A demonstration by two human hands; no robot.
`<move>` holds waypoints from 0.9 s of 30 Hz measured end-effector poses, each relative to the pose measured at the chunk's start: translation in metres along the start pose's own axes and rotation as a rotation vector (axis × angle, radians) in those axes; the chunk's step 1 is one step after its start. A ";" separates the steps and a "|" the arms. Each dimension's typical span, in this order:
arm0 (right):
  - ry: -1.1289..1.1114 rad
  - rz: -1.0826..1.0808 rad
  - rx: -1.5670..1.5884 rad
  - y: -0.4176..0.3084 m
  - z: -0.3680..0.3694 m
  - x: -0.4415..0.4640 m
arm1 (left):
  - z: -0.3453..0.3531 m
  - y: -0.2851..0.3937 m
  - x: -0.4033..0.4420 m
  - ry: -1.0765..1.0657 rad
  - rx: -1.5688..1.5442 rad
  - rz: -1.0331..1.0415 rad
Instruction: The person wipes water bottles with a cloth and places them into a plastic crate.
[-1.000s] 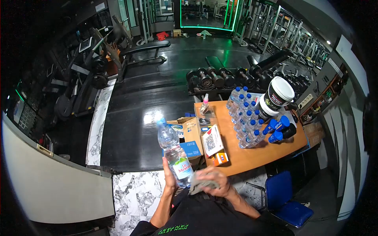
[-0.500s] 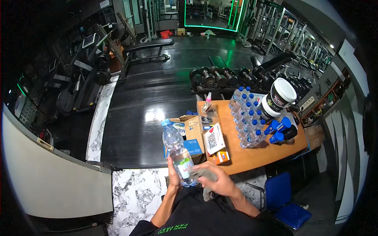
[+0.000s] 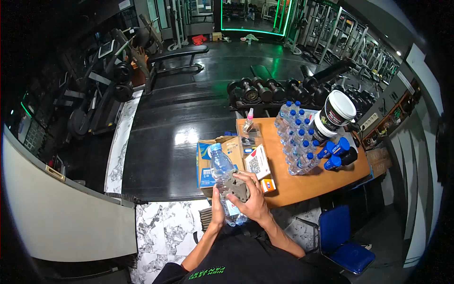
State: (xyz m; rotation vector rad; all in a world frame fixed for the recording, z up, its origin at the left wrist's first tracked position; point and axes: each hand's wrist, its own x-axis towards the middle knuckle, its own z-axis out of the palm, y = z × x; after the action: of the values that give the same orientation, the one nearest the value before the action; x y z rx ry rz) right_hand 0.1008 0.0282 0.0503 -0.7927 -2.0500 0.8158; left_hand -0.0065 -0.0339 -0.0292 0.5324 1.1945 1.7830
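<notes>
A large clear plastic water bottle [image 3: 222,161] with a blue cap stands tilted in front of my body. My left hand [image 3: 217,208] grips it from the left side, low on the bottle. Against its right side my right hand [image 3: 254,199] presses a grey cloth [image 3: 238,188], fingers curled over the fabric. Hand and cloth cover much of the bottle's label. Just behind the bottle sits an open cardboard box [image 3: 204,165] with blue print.
On the wooden table [image 3: 307,187] stand several small water bottles [image 3: 297,137], white-lidded tubs [image 3: 339,109], blue canisters [image 3: 333,163], a QR-code sign [image 3: 257,165] and a spray bottle [image 3: 249,118]. A blue chair [image 3: 335,232] is at right; dumbbells [image 3: 265,90] lie beyond.
The bottle has shifted slightly right and stands more upright. My right hand has moved up from the lower label, spreading the cloth against the bottle's side.
</notes>
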 end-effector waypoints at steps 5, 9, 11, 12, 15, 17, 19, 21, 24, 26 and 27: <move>0.010 -0.011 -0.092 -0.009 0.002 -0.011 | 0.004 0.009 -0.001 -0.009 -0.103 -0.055; -0.181 -0.112 -0.153 -0.019 -0.021 -0.033 | -0.015 0.004 0.008 -0.056 -0.206 -0.153; -0.356 -0.207 -0.118 -0.023 -0.038 -0.036 | -0.025 0.001 0.010 -0.157 -0.347 -0.278; -0.359 -0.209 -0.116 -0.018 -0.047 -0.034 | -0.027 -0.002 0.011 -0.153 -0.347 -0.276; -0.490 -0.143 0.237 -0.008 -0.065 -0.025 | -0.026 0.003 0.003 -0.141 -0.271 -0.221; -0.215 -0.147 0.226 -0.006 -0.060 -0.017 | -0.018 0.011 -0.004 -0.181 -0.224 -0.184; 0.117 -0.073 0.080 -0.020 -0.034 -0.003 | -0.006 0.013 -0.011 -0.166 -0.258 -0.225; 0.063 -0.090 -0.115 -0.020 -0.009 -0.006 | 0.012 0.035 -0.022 -0.083 -0.185 -0.339; -0.047 -0.161 -0.326 -0.028 -0.004 -0.018 | 0.013 0.048 -0.023 -0.015 -0.132 -0.349; -0.224 -0.189 -0.305 -0.028 -0.009 -0.037 | 0.005 0.043 -0.019 -0.017 -0.176 -0.329; -0.266 -0.211 -0.250 -0.026 -0.013 -0.043 | -0.001 0.038 -0.015 -0.036 -0.243 -0.371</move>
State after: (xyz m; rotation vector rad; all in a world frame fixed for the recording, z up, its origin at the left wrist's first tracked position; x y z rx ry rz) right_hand 0.1266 -0.0162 0.0582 -0.6097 -2.4595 0.5783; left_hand -0.0161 -0.0526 0.0060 0.1852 0.9616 1.5609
